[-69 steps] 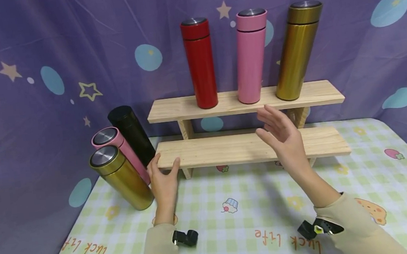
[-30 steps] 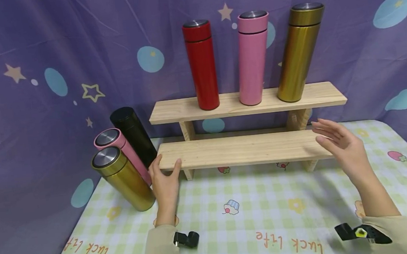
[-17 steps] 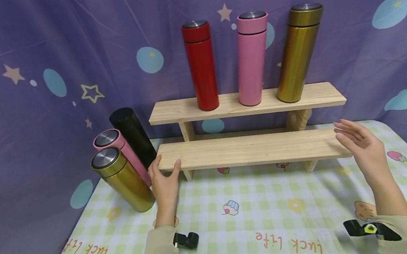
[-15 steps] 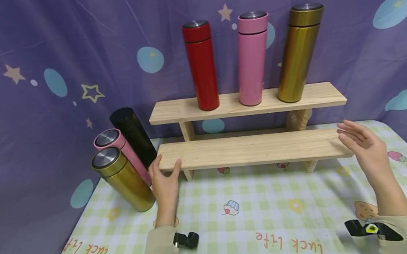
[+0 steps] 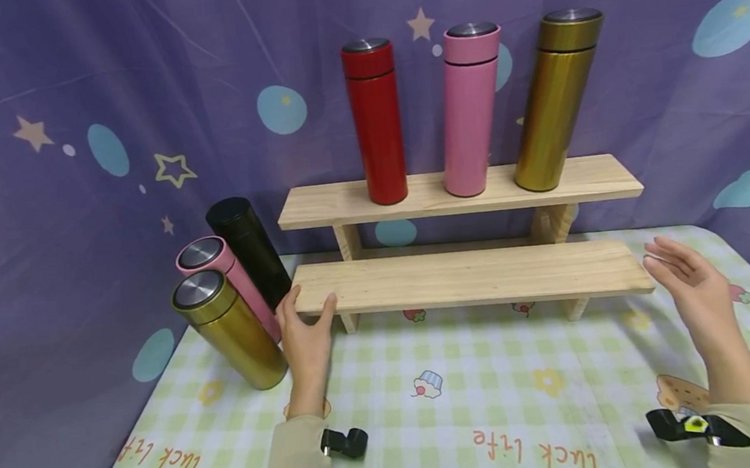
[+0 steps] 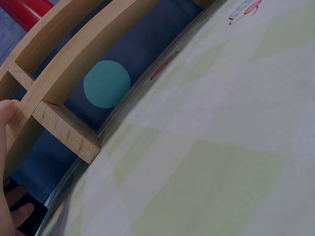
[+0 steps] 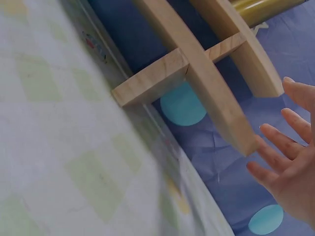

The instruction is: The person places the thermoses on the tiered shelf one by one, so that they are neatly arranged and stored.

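My left hand [image 5: 305, 342] rests at the left front corner of the wooden shelf's lower board [image 5: 467, 278]. Its thumb lies against the front edge, and the index finger is at the board's left end. In the left wrist view, the thumb [image 6: 7, 112] touches the board while other fingers show below it. Beyond the board's right end, my right hand [image 5: 696, 293] is held up with spread fingers and holds nothing. On the upper board [image 5: 331, 204] stand a red thermos bottle [image 5: 376, 128], a pink thermos bottle [image 5: 470, 115] and a gold thermos bottle [image 5: 556, 107].
Left of the shelf, close to my left hand, stand a gold bottle [image 5: 236, 338], a pink bottle [image 5: 245, 292] and a black bottle [image 5: 250, 246], bunched together. A checked cloth [image 5: 480, 405] covers the table. A purple curtain [image 5: 199, 93] hangs behind.
My right hand has moved right and slightly down, from in front of the upper board to beyond the lower board's right end. The left hand has stayed at its corner.
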Tool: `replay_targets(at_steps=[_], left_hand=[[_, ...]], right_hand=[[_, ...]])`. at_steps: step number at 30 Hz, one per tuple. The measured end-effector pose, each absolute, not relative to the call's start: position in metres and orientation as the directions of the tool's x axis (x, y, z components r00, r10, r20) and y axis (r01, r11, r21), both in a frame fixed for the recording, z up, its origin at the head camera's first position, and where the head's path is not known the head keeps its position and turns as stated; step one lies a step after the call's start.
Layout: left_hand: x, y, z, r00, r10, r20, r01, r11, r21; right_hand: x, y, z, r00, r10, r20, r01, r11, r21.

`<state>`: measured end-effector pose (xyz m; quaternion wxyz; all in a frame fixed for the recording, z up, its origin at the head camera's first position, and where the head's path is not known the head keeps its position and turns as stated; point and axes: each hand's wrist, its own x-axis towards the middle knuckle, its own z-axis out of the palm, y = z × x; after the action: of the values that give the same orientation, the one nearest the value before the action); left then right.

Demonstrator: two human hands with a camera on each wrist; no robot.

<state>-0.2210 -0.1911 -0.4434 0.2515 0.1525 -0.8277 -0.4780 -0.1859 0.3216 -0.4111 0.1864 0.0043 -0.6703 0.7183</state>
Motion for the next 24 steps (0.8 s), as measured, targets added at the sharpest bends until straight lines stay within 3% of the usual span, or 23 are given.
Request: replay_targets(at_steps=[8,15,24], left_hand=[[-0.221,-0.191,-0.443,-0.826,-0.491,0.276,-0.008,0.499,0.867],[-0.221,-0.191,-0.442,-0.828,-0.491,0.272,-0.010,0.497,0.868],[-0.222,-0.191,-0.443,-0.825,-0.490,0.282,-0.006,0.506,0.863]], right_hand=[[-0.188,0.329,-0.423,-0.951,0.281,0.127,-0.118,0.048,-0.992],[-0.193,0.329,-0.431,-0.954,0.284,0.098,-0.026,0.249,-0.968],[-0.197,0.323,-0.435,-0.957,0.291,0.007,0.095,0.335,-0.937]])
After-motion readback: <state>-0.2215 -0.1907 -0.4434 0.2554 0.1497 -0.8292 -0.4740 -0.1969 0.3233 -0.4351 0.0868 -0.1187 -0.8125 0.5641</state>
